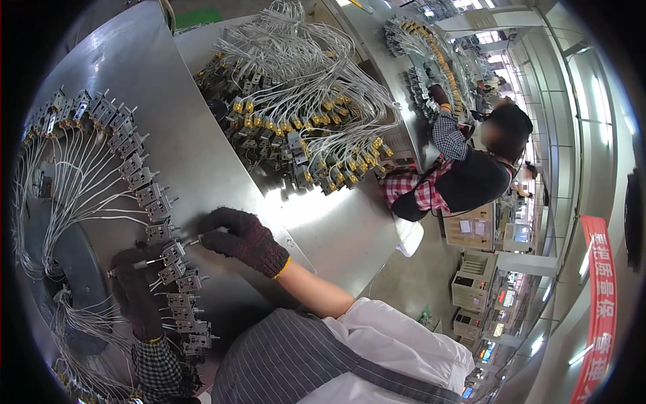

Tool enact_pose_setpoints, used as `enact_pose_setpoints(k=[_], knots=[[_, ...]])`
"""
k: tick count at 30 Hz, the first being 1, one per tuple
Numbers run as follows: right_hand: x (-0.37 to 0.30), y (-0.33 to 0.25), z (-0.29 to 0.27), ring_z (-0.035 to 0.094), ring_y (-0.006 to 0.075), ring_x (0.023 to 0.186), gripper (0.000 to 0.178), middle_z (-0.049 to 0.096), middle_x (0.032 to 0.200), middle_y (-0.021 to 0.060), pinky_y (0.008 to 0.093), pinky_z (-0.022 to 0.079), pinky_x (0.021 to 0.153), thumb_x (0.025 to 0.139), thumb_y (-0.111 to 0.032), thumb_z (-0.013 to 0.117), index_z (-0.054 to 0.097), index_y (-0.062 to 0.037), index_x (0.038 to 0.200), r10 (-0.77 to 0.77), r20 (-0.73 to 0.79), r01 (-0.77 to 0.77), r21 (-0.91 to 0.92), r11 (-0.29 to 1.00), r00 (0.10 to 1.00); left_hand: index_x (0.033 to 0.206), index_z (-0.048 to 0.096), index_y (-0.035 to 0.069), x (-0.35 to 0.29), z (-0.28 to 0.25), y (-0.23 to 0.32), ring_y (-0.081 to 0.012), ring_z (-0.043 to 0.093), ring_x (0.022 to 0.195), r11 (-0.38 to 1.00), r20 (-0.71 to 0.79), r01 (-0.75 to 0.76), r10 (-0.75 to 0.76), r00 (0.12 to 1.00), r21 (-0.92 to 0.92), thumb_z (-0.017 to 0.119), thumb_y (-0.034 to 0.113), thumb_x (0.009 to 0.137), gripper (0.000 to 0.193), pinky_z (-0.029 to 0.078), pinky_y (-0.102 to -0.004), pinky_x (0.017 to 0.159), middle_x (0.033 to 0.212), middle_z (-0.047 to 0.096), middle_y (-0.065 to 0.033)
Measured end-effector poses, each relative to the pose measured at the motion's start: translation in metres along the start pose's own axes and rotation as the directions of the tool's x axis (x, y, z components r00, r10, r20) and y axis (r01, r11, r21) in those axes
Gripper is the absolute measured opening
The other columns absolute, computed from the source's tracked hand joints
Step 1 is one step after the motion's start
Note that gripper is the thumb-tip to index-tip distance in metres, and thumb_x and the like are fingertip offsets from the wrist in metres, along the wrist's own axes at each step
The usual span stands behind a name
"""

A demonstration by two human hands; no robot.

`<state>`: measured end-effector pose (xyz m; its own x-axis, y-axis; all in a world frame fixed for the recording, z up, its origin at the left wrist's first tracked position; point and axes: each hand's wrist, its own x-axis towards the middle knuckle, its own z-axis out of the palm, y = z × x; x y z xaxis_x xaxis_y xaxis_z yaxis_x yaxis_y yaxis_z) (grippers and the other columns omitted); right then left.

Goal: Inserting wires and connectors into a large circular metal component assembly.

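Note:
A curved row of small metal switch-like parts (149, 195), each with a shaft and white wires, stands on the steel table. My right hand (242, 239), in a dark knitted glove, reaches in from the right. Its fingertips are pinched together on the shaft of one metal part (173, 252) in the row. Left of that part is my left hand (134, 293), also gloved, with its fingers closed round a thin pale rod (149, 262). The rod points at the same part; whether it touches is unclear, and I cannot make out its kind.
White wires (84, 182) run inward from the row toward a dark round ring (81, 289). Beyond lies a big heap of wired parts with yellow ends (289, 128). At the far right a co-worker (464, 175) works at another steel table with a similar row (431, 74).

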<state>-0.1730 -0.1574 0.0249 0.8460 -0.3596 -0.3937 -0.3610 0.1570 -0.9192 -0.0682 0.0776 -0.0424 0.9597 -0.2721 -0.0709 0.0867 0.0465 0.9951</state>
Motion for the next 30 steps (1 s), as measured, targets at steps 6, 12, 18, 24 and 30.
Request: enact_pose_setpoints(k=[6, 12, 18, 24, 30], knots=[[-0.001, 0.007, 0.011, 0.061, 0.0109, 0.078, 0.020, 0.067, 0.086, 0.0039, 0.0289, 0.048, 0.069, 0.079, -0.017, 0.068, 0.067, -0.0075, 0.097, -0.012, -0.036, 0.010, -0.043, 0.999, 0.999, 0.124, 0.048, -0.005, 0.003, -0.022, -0.012, -0.0248, 0.049, 0.117, 0.997, 0.073, 0.036, -0.031, 0.997, -0.075, 0.033, 0.023, 0.102, 0.039, 0.038, -0.0383, 0.102, 0.123, 0.053, -0.0158], [-0.001, 0.019, 0.008, 0.063, 0.0150, 0.080, 0.018, 0.062, 0.104, 0.0087, 0.0250, 0.051, 0.068, 0.079, 0.001, 0.066, 0.066, -0.0028, 0.096, -0.463, 0.050, 0.447, -0.370, 0.814, 0.885, 0.123, 0.047, -0.001, 0.013, 0.000, 0.044, -0.0263, 0.055, 0.107, 0.747, 0.455, 0.409, -0.160, 0.876, -0.525, 0.032, 0.032, 0.102, 0.042, 0.046, -0.0383, 0.092, 0.119, 0.054, -0.0159], [-0.007, -0.008, 0.015, 0.059, 0.0102, 0.072, 0.020, 0.065, 0.088, 0.0049, 0.0244, 0.049, 0.065, 0.081, -0.004, 0.064, 0.065, -0.0022, 0.101, 0.058, -0.074, -0.056, 0.041, 0.998, 0.996, 0.103, 0.057, 0.000, 0.008, 0.030, 0.072, -0.0213, 0.059, 0.100, 0.959, 0.170, 0.230, -0.202, 0.965, -0.167, 0.036, 0.031, 0.102, 0.038, 0.042, -0.0337, 0.090, 0.104, 0.061, -0.0122], [-0.008, -0.008, 0.018, 0.060, 0.0120, 0.077, 0.023, 0.066, 0.090, 0.0065, 0.0251, 0.049, 0.069, 0.082, -0.008, 0.068, 0.064, -0.0013, 0.104, -0.015, -0.081, 0.015, -0.001, 1.000, 0.997, 0.099, 0.056, -0.004, 0.013, 0.022, 0.053, -0.0208, 0.063, 0.089, 0.968, 0.202, 0.077, -0.027, 0.979, -0.239, 0.038, 0.019, 0.102, 0.030, 0.050, -0.0324, 0.082, 0.096, 0.063, -0.0124], [-0.006, 0.009, 0.015, 0.060, 0.0148, 0.091, 0.025, 0.065, 0.099, 0.0072, 0.0275, 0.049, 0.081, 0.081, -0.001, 0.066, 0.063, -0.0003, 0.106, -0.180, -0.041, 0.179, -0.014, 0.984, 0.983, 0.101, 0.056, -0.003, 0.015, 0.014, 0.053, -0.0223, 0.062, 0.096, 0.970, 0.262, 0.053, 0.011, 0.965, -0.237, 0.040, 0.020, 0.101, 0.028, 0.051, -0.0346, 0.083, 0.097, 0.061, -0.0134]])
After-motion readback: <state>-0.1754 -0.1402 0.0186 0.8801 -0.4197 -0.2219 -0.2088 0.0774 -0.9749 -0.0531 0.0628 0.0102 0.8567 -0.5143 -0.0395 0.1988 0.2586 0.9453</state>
